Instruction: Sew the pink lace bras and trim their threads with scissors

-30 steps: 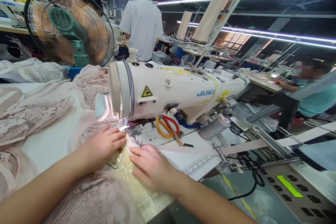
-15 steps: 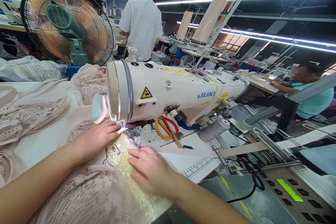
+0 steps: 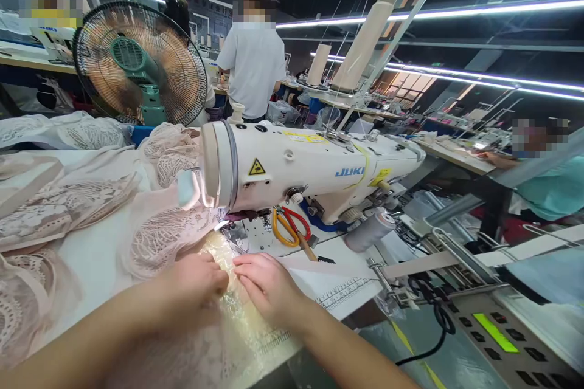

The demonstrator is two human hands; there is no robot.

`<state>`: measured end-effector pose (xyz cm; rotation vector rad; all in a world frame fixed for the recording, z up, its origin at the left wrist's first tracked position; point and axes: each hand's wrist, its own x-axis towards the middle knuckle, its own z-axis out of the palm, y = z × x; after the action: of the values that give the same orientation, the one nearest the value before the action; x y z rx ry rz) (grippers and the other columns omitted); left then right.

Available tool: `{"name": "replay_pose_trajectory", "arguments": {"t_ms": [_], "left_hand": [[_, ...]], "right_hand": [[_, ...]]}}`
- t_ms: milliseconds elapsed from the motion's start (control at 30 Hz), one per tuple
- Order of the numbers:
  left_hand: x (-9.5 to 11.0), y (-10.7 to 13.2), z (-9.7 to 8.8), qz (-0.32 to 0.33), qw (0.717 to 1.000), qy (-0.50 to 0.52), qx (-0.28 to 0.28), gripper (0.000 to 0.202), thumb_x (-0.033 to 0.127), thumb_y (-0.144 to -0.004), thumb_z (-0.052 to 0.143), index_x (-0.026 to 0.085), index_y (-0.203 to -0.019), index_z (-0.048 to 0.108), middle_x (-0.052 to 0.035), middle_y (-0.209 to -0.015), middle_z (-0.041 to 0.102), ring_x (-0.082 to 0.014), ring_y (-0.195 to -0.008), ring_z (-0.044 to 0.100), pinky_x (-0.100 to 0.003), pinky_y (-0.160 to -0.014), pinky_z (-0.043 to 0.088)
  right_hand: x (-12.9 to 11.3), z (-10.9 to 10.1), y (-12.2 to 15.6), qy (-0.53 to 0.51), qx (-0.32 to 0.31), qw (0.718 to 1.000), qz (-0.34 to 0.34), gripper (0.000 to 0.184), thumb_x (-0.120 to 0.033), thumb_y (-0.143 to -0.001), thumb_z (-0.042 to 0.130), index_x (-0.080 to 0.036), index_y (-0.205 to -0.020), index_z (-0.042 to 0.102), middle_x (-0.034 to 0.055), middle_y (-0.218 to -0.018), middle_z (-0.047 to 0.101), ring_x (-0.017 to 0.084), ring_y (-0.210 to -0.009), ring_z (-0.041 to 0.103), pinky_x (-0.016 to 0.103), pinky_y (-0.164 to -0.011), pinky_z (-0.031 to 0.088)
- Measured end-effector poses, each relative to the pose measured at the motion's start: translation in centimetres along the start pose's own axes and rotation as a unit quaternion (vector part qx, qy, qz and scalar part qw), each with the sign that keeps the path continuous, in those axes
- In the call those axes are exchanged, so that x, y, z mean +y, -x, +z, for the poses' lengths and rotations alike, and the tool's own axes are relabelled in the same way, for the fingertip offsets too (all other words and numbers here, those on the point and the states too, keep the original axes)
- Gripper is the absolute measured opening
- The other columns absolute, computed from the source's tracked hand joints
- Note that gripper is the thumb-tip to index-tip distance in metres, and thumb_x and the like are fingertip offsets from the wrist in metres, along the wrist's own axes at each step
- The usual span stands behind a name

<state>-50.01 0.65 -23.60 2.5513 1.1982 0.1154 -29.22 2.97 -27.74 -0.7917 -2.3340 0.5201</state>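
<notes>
My left hand [image 3: 196,279], somewhat blurred, has its fingers curled in over the yellow, plastic-covered plate [image 3: 244,310] in front of the sewing machine [image 3: 287,161]. What those fingers hold, if anything, is hidden. Beige lace fabric [image 3: 159,237] lies beside and beneath that hand. My right hand [image 3: 269,285] rests on the right side of the plate, fingers stretched out toward the left hand and the thumb lower. A pale elastic tape [image 3: 328,264] runs across the table behind my right hand. Dark purplish material [image 3: 239,216] shows under the machine head.
Scissors [image 3: 285,228] with orange and red handles and a brush [image 3: 310,249] lie beside the machine arm, near a grey thread cone [image 3: 371,230]. Lace pieces [image 3: 59,194] cover the left. A fan [image 3: 141,67] and a person [image 3: 255,67] stand behind; a control panel [image 3: 497,334] sits right.
My left hand has moved down and back from beside the needle area, and its fingers have curled in. My right hand stays on the plate. The camera view has shifted slightly.
</notes>
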Motion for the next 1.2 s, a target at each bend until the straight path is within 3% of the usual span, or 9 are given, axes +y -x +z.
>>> {"name": "replay_pose_trajectory", "arguments": {"t_ms": [133,267,333,400,500,567,667,833,1200], "left_hand": [[-2.4,0.1,-0.5,-0.071,0.978,0.197,0.012,0.017,0.030,-0.081,0.048,0.020,-0.068,0.051,0.0018,-0.070,0.053,-0.0142,-0.067,0.049,-0.026,-0.061,0.039],[-4.0,0.2,-1.1,-0.151,0.920,0.345,0.109,0.030,0.048,-0.083,0.044,0.021,-0.070,0.045,0.0056,-0.063,0.039,-0.0117,-0.058,0.038,-0.024,-0.054,0.032],[-4.1,0.1,-1.1,-0.174,0.906,0.356,0.146,0.031,0.049,-0.081,0.044,0.021,-0.070,0.044,0.0057,-0.063,0.039,-0.0118,-0.058,0.038,-0.024,-0.054,0.032],[-4.2,0.1,-0.9,-0.191,0.910,0.323,0.176,0.029,0.048,-0.081,0.044,0.021,-0.069,0.044,0.0058,-0.062,0.039,-0.0124,-0.057,0.040,-0.025,-0.054,0.033],[-4.7,0.1,-0.5,-0.202,0.929,0.233,0.206,0.017,0.036,-0.081,0.041,0.021,-0.076,0.047,0.0047,-0.063,0.046,-0.0146,-0.059,0.046,-0.027,-0.057,0.038],[-5.0,0.3,-0.2,-0.183,0.945,0.174,0.209,0.018,0.025,-0.080,0.039,0.021,-0.089,0.054,0.0001,-0.079,0.058,-0.0174,-0.072,0.055,-0.029,-0.066,0.043],[-5.2,0.7,0.2,-0.143,0.977,0.062,0.148,0.046,0.012,-0.075,0.038,0.027,-0.114,0.058,-0.0046,-0.101,0.061,-0.0196,-0.081,0.061,-0.029,-0.065,0.045],[-4.7,0.8,0.9,-0.132,0.982,-0.108,0.082,0.059,0.007,-0.066,0.042,0.033,-0.116,0.061,-0.0052,-0.090,0.059,-0.0192,-0.062,0.060,-0.024,-0.046,0.033],[-3.6,-0.8,0.1,-0.169,0.977,-0.129,0.033,0.057,0.012,-0.075,0.033,0.025,-0.126,0.056,-0.0133,-0.098,0.062,-0.0288,-0.069,0.065,-0.032,-0.049,0.042]], "right_hand": [[-1.1,-0.1,1.3,-0.046,0.019,0.995,0.089,0.031,-0.024,-0.091,0.042,-0.018,-0.116,0.059,0.0076,-0.106,0.068,0.018,-0.098,0.062,0.032,-0.085,0.050],[-3.4,0.5,2.8,-0.150,-0.031,0.979,0.135,0.064,-0.031,-0.091,0.044,-0.019,-0.149,0.018,0.0038,-0.096,0.067,0.015,-0.073,0.061,0.027,-0.068,0.051],[-4.4,0.9,2.8,-0.146,-0.061,0.981,0.115,0.060,-0.032,-0.088,0.048,-0.019,-0.144,0.033,0.0029,-0.089,0.067,0.016,-0.071,0.061,0.028,-0.068,0.050],[-4.9,1.4,2.3,-0.116,-0.059,0.985,0.114,0.037,-0.030,-0.087,0.049,-0.020,-0.121,0.061,0.0031,-0.084,0.069,0.017,-0.075,0.063,0.027,-0.071,0.049],[-4.6,1.7,1.1,-0.068,-0.034,0.984,0.158,0.026,-0.023,-0.086,0.047,-0.021,-0.094,0.071,0.0034,-0.086,0.072,0.017,-0.081,0.065,0.026,-0.074,0.049],[-4.0,1.6,0.5,-0.030,-0.036,0.981,0.191,0.026,-0.021,-0.086,0.048,-0.022,-0.101,0.070,0.0030,-0.094,0.073,0.018,-0.087,0.066,0.027,-0.076,0.049],[-3.6,1.1,0.2,0.022,-0.073,0.974,0.212,0.032,-0.025,-0.086,0.051,-0.025,-0.114,0.066,0.0024,-0.104,0.072,0.020,-0.094,0.066,0.029,-0.079,0.049],[-4.1,0.5,-0.4,0.085,-0.149,0.958,0.228,0.041,-0.029,-0.087,0.049,-0.026,-0.128,0.058,0.0039,-0.106,0.072,0.022,-0.096,0.066,0.030,-0.078,0.049],[-4.1,-0.3,-1.0,0.104,-0.186,0.948,0.236,0.045,-0.029,-0.088,0.048,-0.021,-0.131,0.055,0.0093,-0.110,0.070,0.026,-0.099,0.065,0.034,-0.079,0.049]]}}
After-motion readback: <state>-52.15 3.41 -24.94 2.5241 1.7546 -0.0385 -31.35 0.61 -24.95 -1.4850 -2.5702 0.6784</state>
